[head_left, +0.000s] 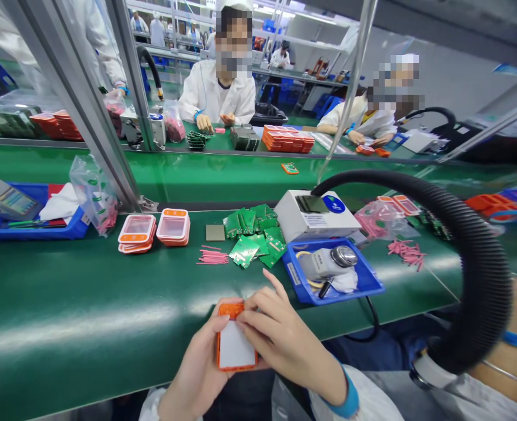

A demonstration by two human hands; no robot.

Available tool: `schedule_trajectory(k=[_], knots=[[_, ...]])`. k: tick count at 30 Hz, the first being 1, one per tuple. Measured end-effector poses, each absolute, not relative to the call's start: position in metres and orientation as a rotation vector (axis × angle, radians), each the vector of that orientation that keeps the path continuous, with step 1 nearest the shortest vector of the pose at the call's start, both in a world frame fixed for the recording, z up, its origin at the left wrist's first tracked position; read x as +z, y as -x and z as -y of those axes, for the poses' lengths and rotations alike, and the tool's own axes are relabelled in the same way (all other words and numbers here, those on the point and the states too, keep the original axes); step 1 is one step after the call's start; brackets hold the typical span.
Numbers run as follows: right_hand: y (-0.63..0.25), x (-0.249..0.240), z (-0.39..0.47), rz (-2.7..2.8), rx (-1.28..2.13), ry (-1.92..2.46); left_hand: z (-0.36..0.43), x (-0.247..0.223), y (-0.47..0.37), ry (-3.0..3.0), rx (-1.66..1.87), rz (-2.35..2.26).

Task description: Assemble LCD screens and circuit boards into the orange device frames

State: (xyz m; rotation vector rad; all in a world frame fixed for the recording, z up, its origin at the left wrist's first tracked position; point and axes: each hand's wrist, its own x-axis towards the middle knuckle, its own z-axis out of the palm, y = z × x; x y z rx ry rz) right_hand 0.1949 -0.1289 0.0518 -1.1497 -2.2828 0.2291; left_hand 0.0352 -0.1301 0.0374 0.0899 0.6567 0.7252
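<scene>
My left hand (203, 356) is wrapped round an orange plastic case (237, 368) with a white panel (236, 345) lying inside its frame. My right hand (280, 327) reaches over the case from the right, thumb and fingers together at the panel's top edge; whatever they pinch is hidden. A blue band (350, 394) circles the right wrist. Beyond my hands lie a pile of green circuit boards (258, 234), a bunch of pink strips (213, 256) and a dark grey square panel (215, 233). Two stacks of orange-and-white cases (173, 227) (137, 233) stand to their left.
A blue tray (304, 290) with a dispenser bottle (328, 263) sits right, before a white box (315, 219). A thick black hose (472, 251) arches over the right side. Another blue tray (72, 232) stands left. One case (290, 168) lies on the green belt; co-workers sit beyond.
</scene>
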Motion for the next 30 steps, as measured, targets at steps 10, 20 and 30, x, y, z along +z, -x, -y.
schedule_trajectory(k=[10, 20, 30], knots=[[-0.194, 0.05, 0.124, 2.307, 0.166, 1.184, 0.128, 0.032, -0.039, -0.08, 0.757, -0.928], [-0.2, 0.05, 0.128, 2.281, 0.135, 1.244, 0.124, 0.03, -0.04, -0.099, 0.741, -1.02], [-0.207, 0.048, 0.132, 2.27, 0.084, 1.239, 0.126, 0.029, -0.037, -0.128, 0.75, -1.004]])
